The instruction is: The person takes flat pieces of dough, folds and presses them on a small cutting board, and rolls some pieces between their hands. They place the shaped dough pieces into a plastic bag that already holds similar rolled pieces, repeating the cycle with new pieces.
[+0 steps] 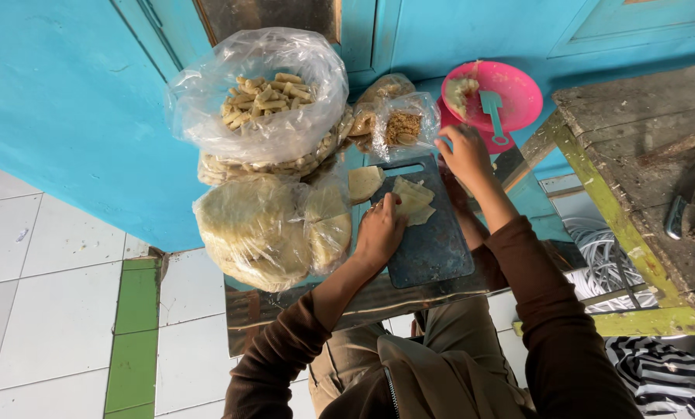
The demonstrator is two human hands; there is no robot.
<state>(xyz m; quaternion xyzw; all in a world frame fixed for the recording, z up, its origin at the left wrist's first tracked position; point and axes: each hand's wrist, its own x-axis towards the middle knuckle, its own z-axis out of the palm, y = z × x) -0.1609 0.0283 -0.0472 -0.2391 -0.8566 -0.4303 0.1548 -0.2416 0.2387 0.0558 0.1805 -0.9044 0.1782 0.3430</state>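
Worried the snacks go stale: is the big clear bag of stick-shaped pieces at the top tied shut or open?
Open. The clear bag has its mouth spread wide, with the stick-shaped pieces showing directly through the opening.

— Where does the view look from?
— From the person's head, steeply down past the brown sleeves onto the dark cutting board (429,233), which sits near the middle.
— How close?
— Close: the board and the left hand (378,231) and right hand (465,151) fill the centre, the lap at the near edge.
— Which way does it face?
— Toward the blue wall (68,101) at the far side; tiled floor (53,310) lies left, a worn wooden table (642,147) right.
— Any second view?
— Only this one, so nothing is shared.
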